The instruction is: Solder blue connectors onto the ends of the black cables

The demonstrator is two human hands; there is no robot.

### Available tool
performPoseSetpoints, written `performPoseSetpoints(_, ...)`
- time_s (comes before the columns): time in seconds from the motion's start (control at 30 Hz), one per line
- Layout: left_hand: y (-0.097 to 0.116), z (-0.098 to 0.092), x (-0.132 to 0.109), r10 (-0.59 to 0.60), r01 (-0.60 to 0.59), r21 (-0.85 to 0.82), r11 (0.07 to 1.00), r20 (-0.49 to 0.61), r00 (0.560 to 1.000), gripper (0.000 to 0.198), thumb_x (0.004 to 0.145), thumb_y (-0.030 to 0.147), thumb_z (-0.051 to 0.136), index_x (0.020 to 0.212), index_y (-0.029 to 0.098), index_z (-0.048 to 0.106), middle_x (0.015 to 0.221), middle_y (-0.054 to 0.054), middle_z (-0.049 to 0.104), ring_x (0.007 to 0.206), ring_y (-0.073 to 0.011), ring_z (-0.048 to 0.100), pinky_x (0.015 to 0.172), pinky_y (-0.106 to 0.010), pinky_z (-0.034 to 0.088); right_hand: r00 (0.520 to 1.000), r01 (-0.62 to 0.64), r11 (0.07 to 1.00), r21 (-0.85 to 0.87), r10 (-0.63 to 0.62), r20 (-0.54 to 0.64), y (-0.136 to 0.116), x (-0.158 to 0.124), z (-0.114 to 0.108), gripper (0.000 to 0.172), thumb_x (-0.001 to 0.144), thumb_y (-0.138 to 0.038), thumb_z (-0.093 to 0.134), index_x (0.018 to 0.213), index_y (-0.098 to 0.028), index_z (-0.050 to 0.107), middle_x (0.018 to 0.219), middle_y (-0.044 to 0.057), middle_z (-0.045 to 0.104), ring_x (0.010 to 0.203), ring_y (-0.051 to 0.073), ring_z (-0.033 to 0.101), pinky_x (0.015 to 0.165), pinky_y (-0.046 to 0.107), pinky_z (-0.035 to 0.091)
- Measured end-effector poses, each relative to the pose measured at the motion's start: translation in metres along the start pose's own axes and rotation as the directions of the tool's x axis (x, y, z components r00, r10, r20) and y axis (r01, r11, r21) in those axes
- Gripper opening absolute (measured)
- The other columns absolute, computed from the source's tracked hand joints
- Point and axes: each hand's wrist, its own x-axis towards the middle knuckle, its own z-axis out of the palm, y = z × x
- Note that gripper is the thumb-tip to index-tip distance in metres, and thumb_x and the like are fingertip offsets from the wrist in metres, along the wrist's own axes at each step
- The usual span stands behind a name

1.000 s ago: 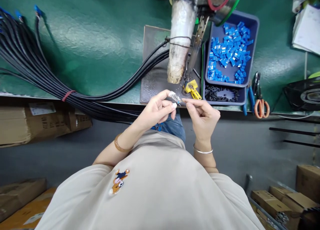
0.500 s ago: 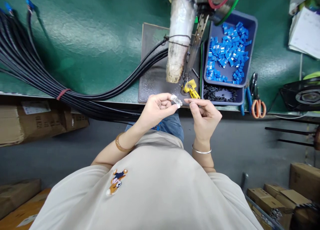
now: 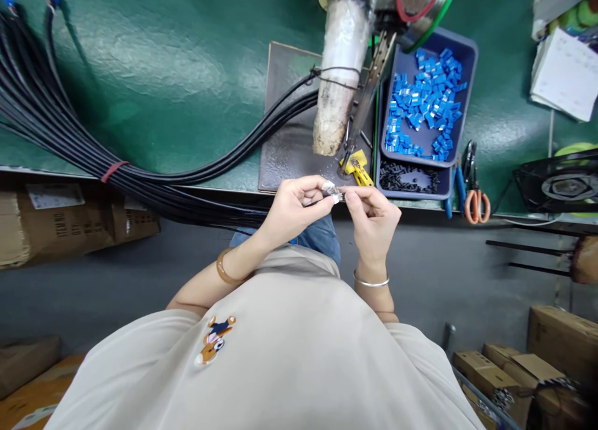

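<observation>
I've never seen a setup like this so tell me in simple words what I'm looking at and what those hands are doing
There's no robot here. One camera, worn on a person's head, looks down at their bare left hand and right hand, at the front edge of a green table.

The left hand pinches a small pale item, too tiny to identify. The right fingertips are right beside it; I can't tell whether they grip it too.

On the table, long black cables lie to the left. To the right are a blue-grey plastic tray of small blue pieces and orange-handled scissors.
</observation>
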Motion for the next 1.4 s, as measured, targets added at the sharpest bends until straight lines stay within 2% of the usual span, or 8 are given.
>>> performPoseSetpoints(0.2,-0.003,-0.002,-0.001,0.02,-0.02,0.017,1.0,0.038,0.999,0.014,0.078,0.023,0.069,0.073,0.013,0.06,0.06,0.005,0.039,0.053,-0.0031,0.031,0.047,-0.017,0.025,1.0,0.025,0.998,-0.052,-0.025,-0.01,-0.001,-0.001,0.001,0.018,0.089,-0.036,0.062,0.086,-0.022,0.073,0.075,-0.001,0.072,0.058,0.008,0.056,0.054,0.023,0.043)
performPoseSetpoints(0.4,-0.006,-0.006,-0.003,-0.036,0.027,0.087,0.996,0.098,0.995,0.013,0.081,0.022,0.066,0.078,0.014,0.056,0.057,0.008,0.037,0.048,-0.0016,0.033,0.045,-0.016,0.027,0.983,0.183,0.964,-0.194,-0.174,0.063,-0.004,0.001,-0.004,0.01,0.087,-0.027,0.065,0.086,-0.022,0.074,0.083,-0.001,0.074,0.055,0.006,0.048,0.054,0.023,0.039)
performPoseSetpoints(0.53,-0.004,-0.008,-0.003,-0.101,0.102,-0.005,0.995,0.124,0.987,0.022,0.079,0.018,0.066,0.094,0.016,0.05,0.057,0.007,0.053,0.047,-0.0036,0.049,0.047,-0.014,0.038,0.996,0.067,0.988,-0.136,-0.058,0.069,-0.001,0.004,-0.01,0.016,0.084,-0.035,0.069,0.093,-0.023,0.074,0.082,-0.001,0.074,0.049,0.005,0.038,0.048,0.024,0.031)
performPoseSetpoints(0.7,-0.002,-0.011,-0.005,-0.13,0.143,-0.07,0.987,0.164,0.978,0.025,0.077,0.021,0.072,0.089,0.016,0.051,0.057,0.007,0.058,0.04,-0.0012,0.045,0.04,-0.012,0.036,0.984,-0.062,0.998,-0.029,0.065,0.166,0.002,0.006,-0.015,0.019,0.082,-0.037,0.07,0.09,-0.021,0.073,0.073,-0.002,0.069,0.045,0.003,0.03,0.042,0.022,0.022)
performPoseSetpoints(1.07,0.0,-0.008,-0.006,-0.081,0.084,-0.063,0.994,0.05,0.995,0.025,0.078,0.031,0.074,0.074,0.014,0.057,0.059,0.0,0.063,0.038,-0.0012,0.041,0.037,-0.014,0.031,0.992,0.121,0.988,-0.1,-0.115,0.058,0.0,0.001,-0.003,0.015,0.085,-0.032,0.067,0.076,-0.02,0.066,0.077,0.0,0.067,0.057,0.007,0.051,0.05,0.023,0.038)
performPoseSetpoints(1.17,0.0,-0.008,-0.006,-0.079,0.083,-0.065,0.994,0.06,0.995,0.028,0.078,0.034,0.074,0.074,0.015,0.055,0.059,0.0,0.063,0.038,-0.0012,0.041,0.037,-0.015,0.031,0.952,0.305,0.927,-0.218,-0.303,0.046,0.0,-0.003,0.0,0.007,0.086,-0.022,0.065,0.079,-0.022,0.066,0.078,-0.001,0.069,0.059,0.007,0.056,0.053,0.023,0.042)
performPoseSetpoints(1.27,-0.002,-0.009,-0.007,-0.068,0.072,-0.077,0.994,0.042,0.997,0.03,0.08,0.038,0.072,0.075,0.015,0.054,0.059,0.001,0.062,0.038,-0.0012,0.04,0.037,-0.015,0.031,0.848,0.516,0.766,-0.383,-0.519,0.103,0.005,-0.005,0.0,0.011,0.085,-0.015,0.063,0.087,-0.024,0.066,0.082,0.0,0.073,0.07,0.01,0.066,0.062,0.023,0.05)
performPoseSetpoints(1.4,-0.005,-0.009,-0.006,-0.041,0.042,-0.092,0.995,0.016,0.999,0.029,0.077,0.035,0.075,0.076,0.014,0.055,0.059,0.001,0.063,0.041,-0.0018,0.045,0.04,-0.014,0.034,0.784,0.605,0.663,-0.441,-0.592,0.185,0.015,-0.005,-0.001,0.017,0.084,-0.012,0.062,0.095,-0.026,0.067,0.09,0.001,0.076,0.076,0.01,0.07,0.067,0.022,0.054)
